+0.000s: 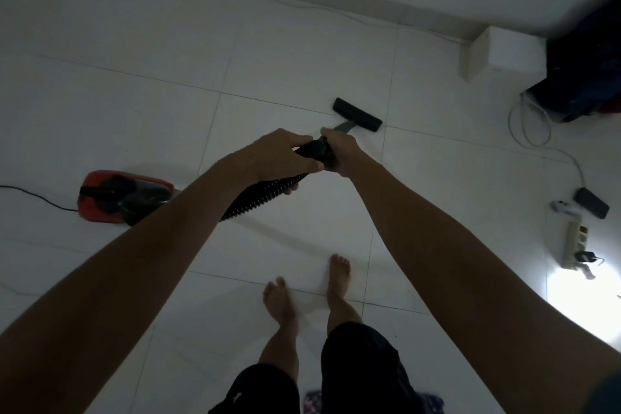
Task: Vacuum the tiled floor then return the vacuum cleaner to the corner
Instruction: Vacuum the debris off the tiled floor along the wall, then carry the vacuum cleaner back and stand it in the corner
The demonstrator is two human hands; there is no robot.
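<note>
A red and black vacuum cleaner body (pixel 124 196) sits on the white tiled floor (pixel 141 84) at the left. Its ribbed black hose (pixel 262 195) runs up to the wand handle (pixel 317 151). My left hand (pixel 282 155) grips the hose end of the handle. My right hand (pixel 342 149) grips the handle just ahead of it. The black floor nozzle (pixel 357 113) rests flat on the tiles beyond my hands, where tile joints cross. The wand between handle and nozzle is mostly hidden by my right hand.
A white box (pixel 504 52) stands against the wall at the back right beside dark bags (pixel 584 70). White cables (pixel 531 124), a black adapter (pixel 591 202) and a power strip (pixel 575 245) lie at the right. My bare feet (pixel 339 276) stand below. The vacuum's black cord (pixel 37 197) trails left.
</note>
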